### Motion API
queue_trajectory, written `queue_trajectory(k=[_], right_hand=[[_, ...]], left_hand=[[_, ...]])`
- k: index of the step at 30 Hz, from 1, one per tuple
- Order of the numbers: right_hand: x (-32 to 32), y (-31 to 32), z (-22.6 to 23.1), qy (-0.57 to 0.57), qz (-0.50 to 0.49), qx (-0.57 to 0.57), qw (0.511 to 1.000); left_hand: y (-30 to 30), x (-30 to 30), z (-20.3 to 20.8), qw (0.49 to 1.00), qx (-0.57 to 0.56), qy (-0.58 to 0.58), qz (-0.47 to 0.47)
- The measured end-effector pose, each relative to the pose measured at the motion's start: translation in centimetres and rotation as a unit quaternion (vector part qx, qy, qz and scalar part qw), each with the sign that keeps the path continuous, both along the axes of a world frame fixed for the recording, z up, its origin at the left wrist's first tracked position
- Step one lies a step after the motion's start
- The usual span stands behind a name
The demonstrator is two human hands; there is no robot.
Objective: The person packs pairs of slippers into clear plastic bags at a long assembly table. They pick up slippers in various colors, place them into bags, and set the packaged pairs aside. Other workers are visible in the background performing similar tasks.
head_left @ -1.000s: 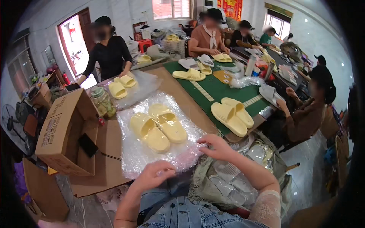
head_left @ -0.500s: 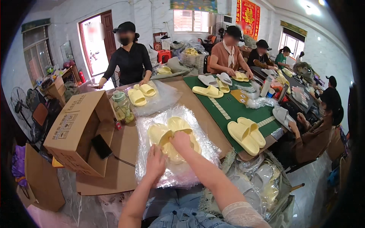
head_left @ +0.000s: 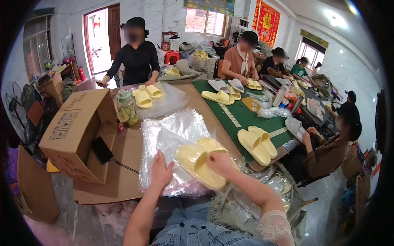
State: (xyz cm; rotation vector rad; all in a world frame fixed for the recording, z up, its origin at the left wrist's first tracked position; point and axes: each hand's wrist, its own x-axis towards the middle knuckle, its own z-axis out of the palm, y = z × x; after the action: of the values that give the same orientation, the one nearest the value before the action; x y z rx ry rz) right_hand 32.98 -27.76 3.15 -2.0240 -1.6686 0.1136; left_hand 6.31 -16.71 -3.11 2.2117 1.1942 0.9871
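A pair of pale yellow slippers [head_left: 201, 158], seemingly inside a clear plastic bag, is in my right hand [head_left: 221, 163]. My right fingers are closed at the straps between the two slippers, which lean over the right side of a stack of clear plastic bags [head_left: 164, 127]. My left hand [head_left: 161, 170] rests on the stack near its lower left, fingers stretched and thumb apart, holding nothing. Another yellow pair of slippers [head_left: 256, 143] stands on the green mat [head_left: 230, 129] to the right.
An open cardboard box [head_left: 74, 139] lies at the left beside a black phone [head_left: 102, 150] with a cable. Behind stand a glass jar [head_left: 126, 108] and more slippers [head_left: 143, 96]. A sack of bagged slippers [head_left: 246, 207] sits below the table's right edge. Several co-workers surround the tables.
My right hand has carried the yellow slippers rightward from the middle of the bag stack. My left hand has come off the slippers and opened flat on the bags.
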Motion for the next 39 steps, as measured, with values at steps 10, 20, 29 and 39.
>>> queue_trajectory(k=[10,20,29,39], right_hand=[[12.4,-29.3,10.4,-0.078,-0.35,0.023,0.933],[19.8,-40.2,-10.7,-0.042,-0.521,-0.078,0.849],[20.3,-33.0,-6.7,-0.151,-0.377,-0.267,0.874],[24.3,-11.1,-2.3,-0.124,-0.282,0.056,0.95]], left_hand=[[0.1,-0.1,-0.9,0.998,0.059,0.03,0.01],[0.1,0.2,-0.4,0.998,0.035,0.042,-0.022],[0.0,0.0,-0.4,0.998,0.043,0.045,-0.003],[0.2,-0.2,-1.0,0.995,0.089,0.038,-0.004]])
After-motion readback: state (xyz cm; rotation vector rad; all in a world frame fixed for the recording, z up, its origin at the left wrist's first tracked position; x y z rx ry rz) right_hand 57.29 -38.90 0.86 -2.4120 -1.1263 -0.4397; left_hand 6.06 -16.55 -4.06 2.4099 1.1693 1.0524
